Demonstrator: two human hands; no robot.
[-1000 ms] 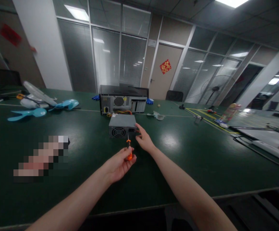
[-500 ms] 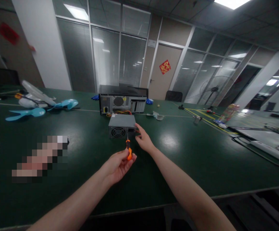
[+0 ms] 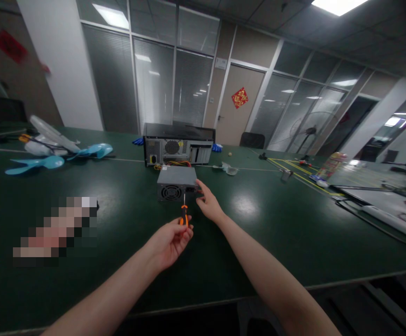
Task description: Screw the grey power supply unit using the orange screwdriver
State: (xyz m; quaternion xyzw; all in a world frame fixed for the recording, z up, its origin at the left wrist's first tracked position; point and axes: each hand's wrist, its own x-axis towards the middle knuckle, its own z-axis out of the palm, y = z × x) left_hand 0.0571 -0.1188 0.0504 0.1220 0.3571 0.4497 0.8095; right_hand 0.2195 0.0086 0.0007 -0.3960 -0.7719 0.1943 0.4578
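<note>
Head view, read left to right from my remote station. The left hand is closed around the handle of the screwdriver, with its shank directed at the front face of the power supply.

The power supply sits flat on the bench, just in front of the computer case. I judge it heavy for its size, stiff and moderately smooth; grip it across both side walls, clear of the fan grille and the wires behind. It is a grey metal box with a round black grille at left, a dark socket at right and a pale label on top.

The screwdriver has an orange and black handle and a thin metal shank. I judge it light and rigid, best held at the handle. I cannot confirm tip contact.

The right hand is partly open, its fingertips against the unit's right side.
</note>
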